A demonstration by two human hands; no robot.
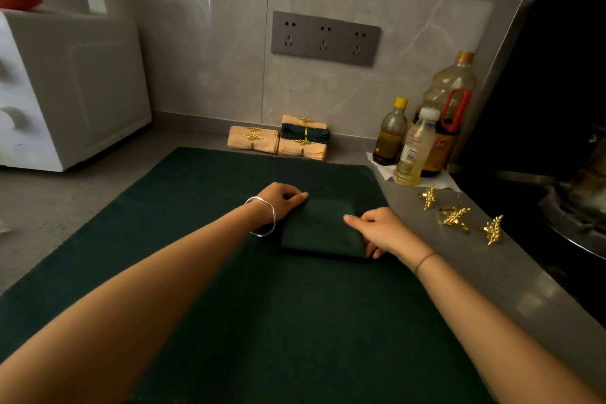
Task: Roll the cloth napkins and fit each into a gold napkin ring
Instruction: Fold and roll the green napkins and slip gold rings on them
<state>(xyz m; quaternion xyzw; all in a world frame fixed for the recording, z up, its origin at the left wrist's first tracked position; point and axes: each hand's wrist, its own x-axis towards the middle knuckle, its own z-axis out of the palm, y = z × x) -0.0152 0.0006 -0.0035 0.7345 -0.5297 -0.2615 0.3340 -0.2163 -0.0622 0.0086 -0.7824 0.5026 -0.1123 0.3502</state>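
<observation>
A folded dark green napkin (323, 228) lies on a large dark green cloth (229, 289) spread over the counter. My left hand (282, 198) pinches its far left corner. My right hand (380, 231) holds its right edge, thumb on top and fingers curled under the near corner. Three gold leaf napkin rings (454, 215) lie loose on the grey counter to the right. At the back by the wall sits a stack of rolled napkins (303, 138) in gold rings, peach ones and one dark green.
Three oil bottles (416, 144) stand at the back right on a paper towel. A black stove with a pan (577, 207) borders the counter on the right. A white appliance (72, 88) sits at the back left. A socket panel (324, 38) is on the tiled wall.
</observation>
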